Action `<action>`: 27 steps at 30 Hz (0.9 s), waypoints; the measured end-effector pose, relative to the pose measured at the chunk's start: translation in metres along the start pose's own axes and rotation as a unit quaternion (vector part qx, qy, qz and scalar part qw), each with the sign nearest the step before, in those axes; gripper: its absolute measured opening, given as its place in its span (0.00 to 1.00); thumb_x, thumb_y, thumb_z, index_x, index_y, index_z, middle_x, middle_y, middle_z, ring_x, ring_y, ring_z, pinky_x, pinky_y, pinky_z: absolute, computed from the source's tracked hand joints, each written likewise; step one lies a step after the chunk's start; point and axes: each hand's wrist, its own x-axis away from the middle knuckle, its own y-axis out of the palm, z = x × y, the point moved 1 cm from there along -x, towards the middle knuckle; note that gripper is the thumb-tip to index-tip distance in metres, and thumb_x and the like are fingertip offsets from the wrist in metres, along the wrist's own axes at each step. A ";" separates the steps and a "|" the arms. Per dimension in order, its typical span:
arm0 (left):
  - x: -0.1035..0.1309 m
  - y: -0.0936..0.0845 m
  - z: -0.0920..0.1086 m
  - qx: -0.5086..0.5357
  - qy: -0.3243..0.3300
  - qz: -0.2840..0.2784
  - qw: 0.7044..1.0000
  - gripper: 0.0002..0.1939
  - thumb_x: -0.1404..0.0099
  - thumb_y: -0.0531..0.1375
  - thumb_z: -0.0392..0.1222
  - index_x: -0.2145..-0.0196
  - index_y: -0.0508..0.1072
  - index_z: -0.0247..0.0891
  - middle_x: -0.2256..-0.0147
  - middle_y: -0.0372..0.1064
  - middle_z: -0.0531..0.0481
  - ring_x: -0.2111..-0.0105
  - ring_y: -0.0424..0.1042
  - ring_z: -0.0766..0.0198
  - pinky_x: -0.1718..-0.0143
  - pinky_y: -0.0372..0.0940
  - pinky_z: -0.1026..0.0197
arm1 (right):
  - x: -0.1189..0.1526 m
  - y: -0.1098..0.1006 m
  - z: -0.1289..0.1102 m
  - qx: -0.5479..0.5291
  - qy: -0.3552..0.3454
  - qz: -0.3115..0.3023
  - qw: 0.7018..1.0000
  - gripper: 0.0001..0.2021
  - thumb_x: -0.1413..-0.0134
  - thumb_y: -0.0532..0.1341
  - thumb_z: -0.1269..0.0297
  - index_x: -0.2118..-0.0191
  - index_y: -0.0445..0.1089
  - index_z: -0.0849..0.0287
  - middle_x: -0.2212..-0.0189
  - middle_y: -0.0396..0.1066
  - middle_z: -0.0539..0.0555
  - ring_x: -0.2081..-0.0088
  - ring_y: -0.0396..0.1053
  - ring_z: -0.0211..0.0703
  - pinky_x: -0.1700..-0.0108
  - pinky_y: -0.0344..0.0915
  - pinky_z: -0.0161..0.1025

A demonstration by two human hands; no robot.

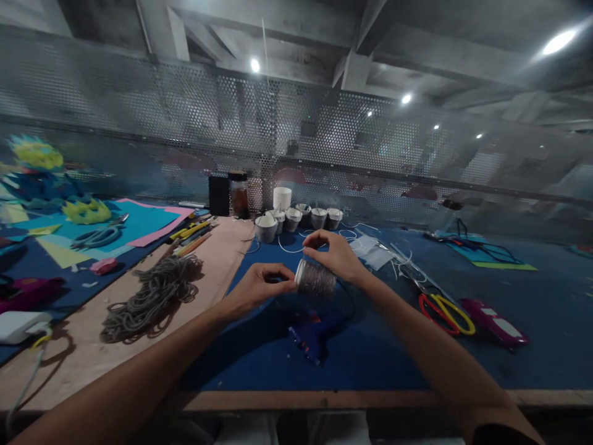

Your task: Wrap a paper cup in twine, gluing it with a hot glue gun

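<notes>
Left grip (263,281) grasping wrapped cup (317,280); right grip (340,253): cannot tell, fingertips blurred.

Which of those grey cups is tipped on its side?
The cup in the left hand: it lies sideways, its white rim turned left, while the other grey cups stand upright farther back.

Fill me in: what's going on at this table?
A person is handling a grey cup, tipped on its side above the blue table. The left hand pinches its white rim; the right hand arches over the top, its exact contact unclear. A glue gun lies below, grey cord sits heaped to the left, and more cups stand at the back.
</notes>
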 end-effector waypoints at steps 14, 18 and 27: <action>-0.001 -0.002 0.001 0.022 -0.015 0.007 1.000 0.09 0.42 0.67 0.44 0.69 0.78 0.35 0.71 0.73 0.50 0.69 0.68 0.65 0.65 0.60 0.63 | -0.001 -0.004 0.015 0.002 0.051 -0.053 0.997 0.06 0.46 0.63 0.68 0.61 0.73 0.60 0.64 0.75 0.52 0.62 0.72 0.40 0.54 0.66 0.41; -0.004 -0.003 0.002 0.029 -0.015 0.051 0.998 0.08 0.43 0.67 0.43 0.70 0.79 0.35 0.73 0.72 0.51 0.69 0.68 0.65 0.64 0.61 0.63 | 0.002 -0.012 0.012 0.000 0.050 -0.057 0.997 0.13 0.36 0.56 0.56 0.54 0.71 0.58 0.57 0.75 0.55 0.57 0.72 0.43 0.51 0.65 0.43; -0.005 -0.003 0.000 0.072 -0.015 0.065 0.995 0.07 0.44 0.68 0.41 0.67 0.79 0.36 0.72 0.73 0.51 0.69 0.69 0.65 0.63 0.63 0.64 | 0.045 -0.014 0.016 0.037 0.063 -0.092 0.993 0.29 0.45 0.65 0.49 0.41 0.61 0.53 0.47 0.69 0.57 0.48 0.69 0.51 0.46 0.65 0.49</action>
